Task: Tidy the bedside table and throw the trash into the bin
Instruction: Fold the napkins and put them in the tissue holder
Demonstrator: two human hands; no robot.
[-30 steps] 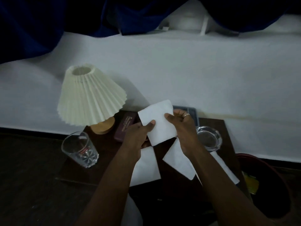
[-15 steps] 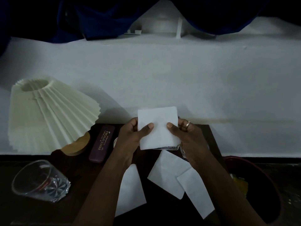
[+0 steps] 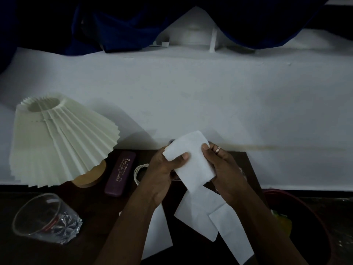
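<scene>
Both hands hold one white paper sheet (image 3: 193, 161) above the dark bedside table (image 3: 95, 213). My left hand (image 3: 164, 169) pinches its left edge with the thumb on top. My right hand (image 3: 221, 167), wearing a ring, grips its right edge. The sheet is tilted, its top corner leaning right. Three more white paper pieces lie on the table under my arms: one by my left forearm (image 3: 158, 232), one in the middle (image 3: 196, 215), one to the right (image 3: 233, 236). A dark red bin (image 3: 313, 226) with yellow trash inside stands at the table's right.
A pleated cream lamp (image 3: 61, 138) on a wooden base stands at the table's left. A purple glasses case (image 3: 120, 173) lies beside it, with a coiled white cord (image 3: 139, 171) next to it. A clear drinking glass (image 3: 45, 219) sits front left. A white bed lies behind.
The held sheet has rotated from square-on to tilted, and my hands have shifted grip on its edges. The view has moved slightly right and closer.
</scene>
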